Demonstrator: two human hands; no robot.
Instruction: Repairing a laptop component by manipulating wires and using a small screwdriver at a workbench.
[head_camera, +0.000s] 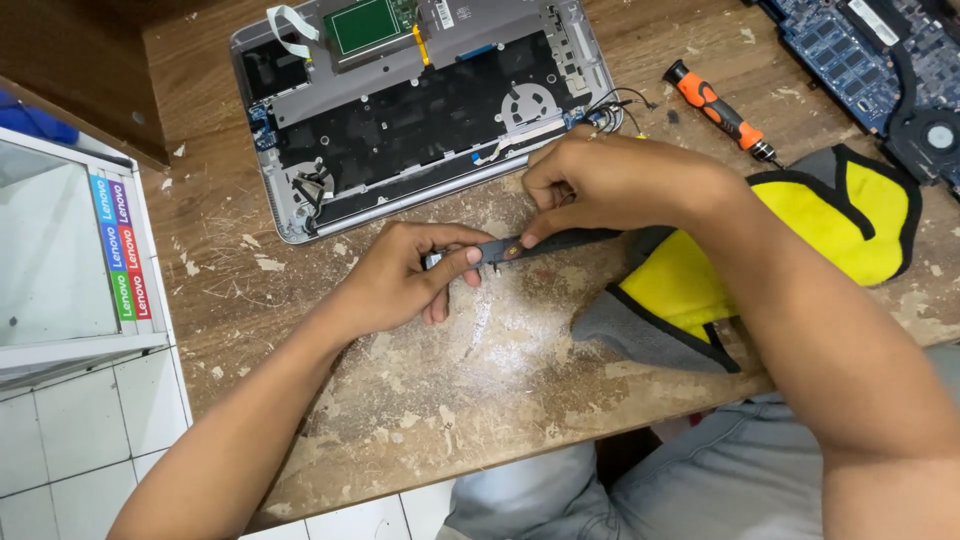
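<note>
Hands pinching a dark narrow strip (540, 243) lying left-to-right on the worn bench: left hand (405, 280) gripping its left end, right hand (600, 185) pressing fingertips mid-length.

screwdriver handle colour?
Orange with black bands on the screwdriver, lying on the wooden table; clearest in the head view.

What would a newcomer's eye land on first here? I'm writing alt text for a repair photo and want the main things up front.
First, the two hands at the centre: the left hand and right hand together pinch a slim dark strip part just above the worn wooden table. Behind them lies an opened laptop shell, its insides bare. To the right sit a yellow and grey cloth and an orange-handled screwdriver.
</note>
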